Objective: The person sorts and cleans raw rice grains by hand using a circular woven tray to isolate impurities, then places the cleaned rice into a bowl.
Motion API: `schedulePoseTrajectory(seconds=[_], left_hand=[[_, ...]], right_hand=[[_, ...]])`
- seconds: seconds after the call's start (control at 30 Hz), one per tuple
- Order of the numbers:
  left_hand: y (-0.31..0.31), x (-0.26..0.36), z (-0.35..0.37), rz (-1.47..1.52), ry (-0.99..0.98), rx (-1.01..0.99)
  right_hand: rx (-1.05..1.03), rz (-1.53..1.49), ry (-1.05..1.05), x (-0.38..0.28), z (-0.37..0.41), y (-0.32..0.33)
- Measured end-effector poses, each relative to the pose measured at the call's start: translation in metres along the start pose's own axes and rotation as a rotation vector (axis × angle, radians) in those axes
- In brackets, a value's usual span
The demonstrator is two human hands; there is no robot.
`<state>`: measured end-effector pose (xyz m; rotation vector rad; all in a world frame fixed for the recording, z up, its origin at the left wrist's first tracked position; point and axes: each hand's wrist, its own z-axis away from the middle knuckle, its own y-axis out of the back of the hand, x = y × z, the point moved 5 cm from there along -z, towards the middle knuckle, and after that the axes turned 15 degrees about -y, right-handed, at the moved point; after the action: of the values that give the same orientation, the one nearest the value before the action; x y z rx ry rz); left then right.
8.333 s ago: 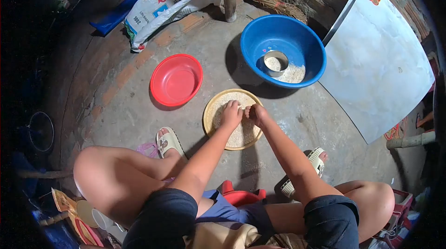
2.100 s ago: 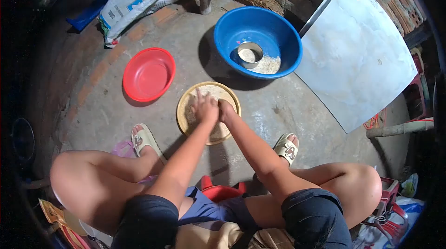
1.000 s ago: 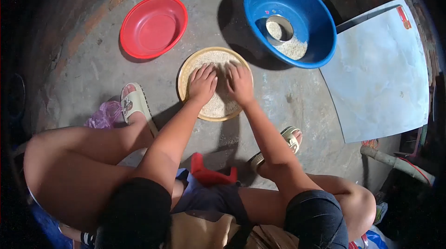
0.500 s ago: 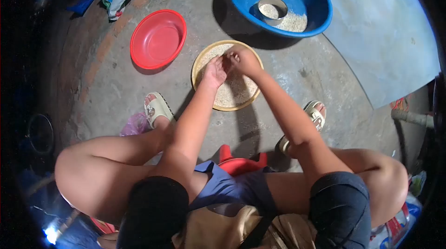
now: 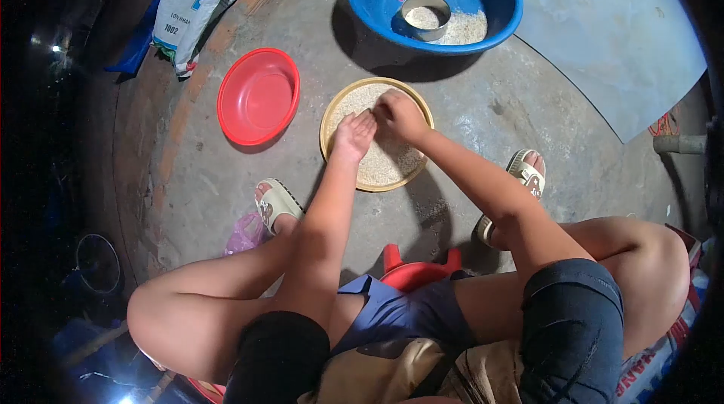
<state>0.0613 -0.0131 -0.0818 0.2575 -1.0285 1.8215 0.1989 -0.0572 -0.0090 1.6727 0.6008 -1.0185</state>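
Note:
A round, shallow basket tray with a yellowish rim stands on the floor, spread with pale grains that look like rice. Over its left half is my left hand, fingers stretched out and together, with nothing visible gripped. My right hand hovers close beside it over the upper right of the tray. Its fingers are curled and pressed together, and whatever they may pinch is too small or hidden to see. The two hands' fingertips nearly meet above the grains.
A red basin is left of the tray. Beyond it, a blue tub holds pale grains and a metal ring-shaped container. A printed sack lies far left, a grey sheet right. A red stool is beneath me.
My left hand has turned from a cupped, palm-up pose to flatter, straighter fingers. My right fingers have curled downward toward the grains. The whole view has shifted slightly with the head.

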Motion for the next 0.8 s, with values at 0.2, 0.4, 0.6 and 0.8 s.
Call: schedulePoseTrajectory(seconds=[0.2,0.4,0.6,0.8], left_hand=[[-0.009,0.01,-0.011,-0.026,-0.065,-0.039],[-0.018,0.045,0.015,0.14,-0.16,-0.045],[0.011,0.026,0.015,0.073,-0.088,0.058],[0.006,0.003,0.005,0.015,0.031,0.024]], right_hand=[[-0.249,0.205,0.354,-0.05,-0.015,-0.003],[-0.342,0.401,0.534,-0.025,0.028,0.0],[-0.294,0.386,-0.096,0.028,0.038,-0.027],[-0.025,0.116,0.166,-0.047,0.021,-0.005]])
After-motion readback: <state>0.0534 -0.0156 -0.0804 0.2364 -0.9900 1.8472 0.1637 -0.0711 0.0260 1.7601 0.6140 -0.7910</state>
